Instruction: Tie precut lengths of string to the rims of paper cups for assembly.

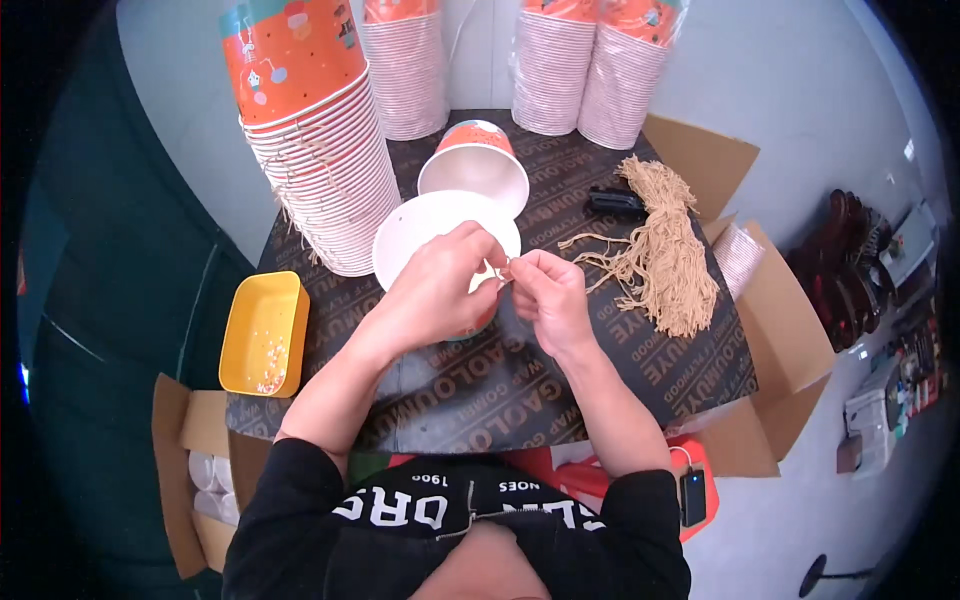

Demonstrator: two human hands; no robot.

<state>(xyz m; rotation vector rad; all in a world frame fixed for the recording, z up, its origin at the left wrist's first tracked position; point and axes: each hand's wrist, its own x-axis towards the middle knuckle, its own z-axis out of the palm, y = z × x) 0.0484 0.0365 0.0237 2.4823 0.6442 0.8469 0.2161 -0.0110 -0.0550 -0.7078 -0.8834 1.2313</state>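
Observation:
A paper bucket with a white inside lies tilted on the table in front of me, its mouth facing up toward me. My left hand reaches over the near side of this bucket, thumb and fingers pinched together. Close against it at the rim, my right hand is closed in a pinch too. Between the fingertips shows a short piece of thin twine; its ends are hidden by the fingers. To the right lies a bundle of tan twine, with loose strands trailing toward my right hand.
A tall stack of orange paper buckets stands at the left. Another bucket lies behind the near one. A yellow tray with small scraps sits at the left edge. Wrapped stacks stand behind; a black object lies by the twine; a cardboard box is at right.

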